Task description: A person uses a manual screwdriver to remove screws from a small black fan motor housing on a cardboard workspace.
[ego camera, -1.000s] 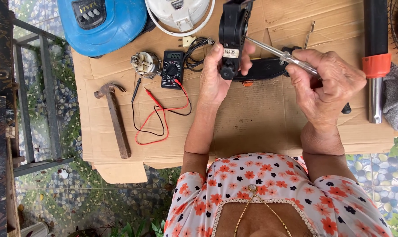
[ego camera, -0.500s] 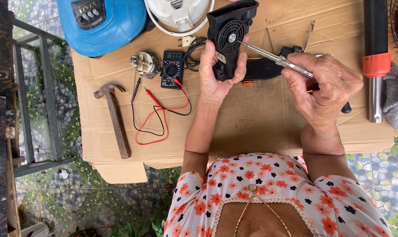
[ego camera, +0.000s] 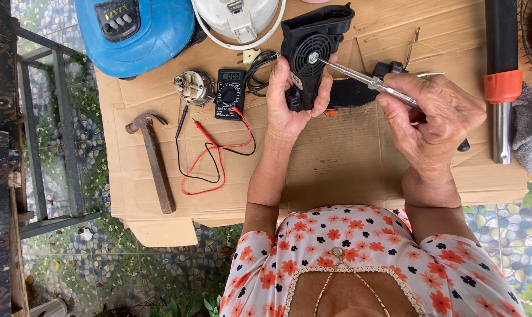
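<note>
Your left hand (ego camera: 289,97) is closed around a black blower housing (ego camera: 313,50), fingers wrapped on its lower body, holding it upright off the cardboard sheet (ego camera: 348,158) so the round grille faces you. That angle gives the tool a straight line into the centre of the grille.

Your right hand (ego camera: 436,120) is closed on a screwdriver (ego camera: 365,79), pinched near the handle, shaft running up-left. Its tip sits at the hub in the middle of the grille, touching or just about touching; hard to tell which. The handle end is mostly hidden under your fingers.

The housing is above the cardboard, near its top edge, just in front of another black part (ego camera: 351,94) lying flat behind it.

Left of your left hand: a multimeter (ego camera: 229,93) with red and black leads (ego camera: 210,158) looping toward you, a small motor (ego camera: 191,87) beside it, and a hammer (ego camera: 154,161) lying further left, well apart from your hands. All parked out of the working zone but within reach.

Top edge: a blue appliance (ego camera: 137,29) and a white appliance (ego camera: 236,17), partly cut off. Far right: a black pole with an orange collar (ego camera: 503,82) and a grey cloth (ego camera: 530,126) next to it.

Cardboard serves as the bench cover over tiled ground.
</note>
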